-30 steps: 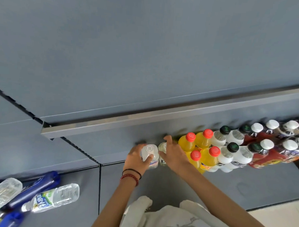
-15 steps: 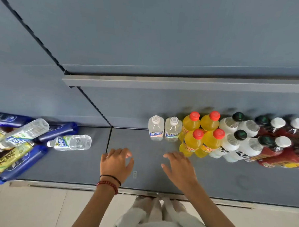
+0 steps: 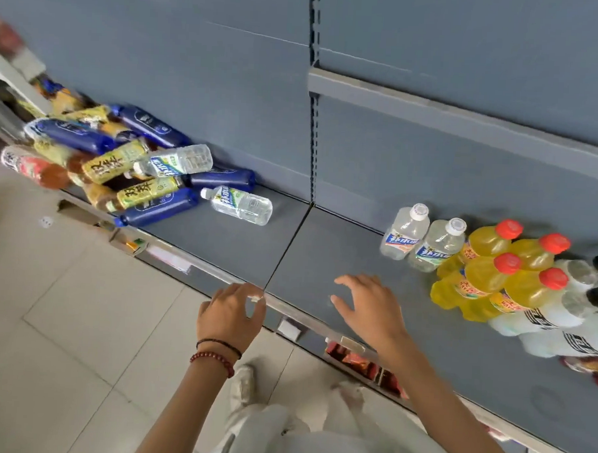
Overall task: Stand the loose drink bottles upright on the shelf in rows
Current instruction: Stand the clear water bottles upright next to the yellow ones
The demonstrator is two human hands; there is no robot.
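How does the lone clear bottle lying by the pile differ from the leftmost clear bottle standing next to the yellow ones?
Pose: the lone bottle lies on its side, cap toward the pile; the standing bottle is upright.
Place: the lone bottle is left of the shelf seam, the standing bottle right of it.
Label: greenish on the lone bottle, blue and orange on the standing bottle.
Shared: clear bodies, white caps, neither held.

Illumination even and moderately bright. Soft shadows fall behind the upright bottles [image 3: 485, 241] on the shelf [image 3: 242, 244]. Wide-angle curvature evident; left and right margins blurred.
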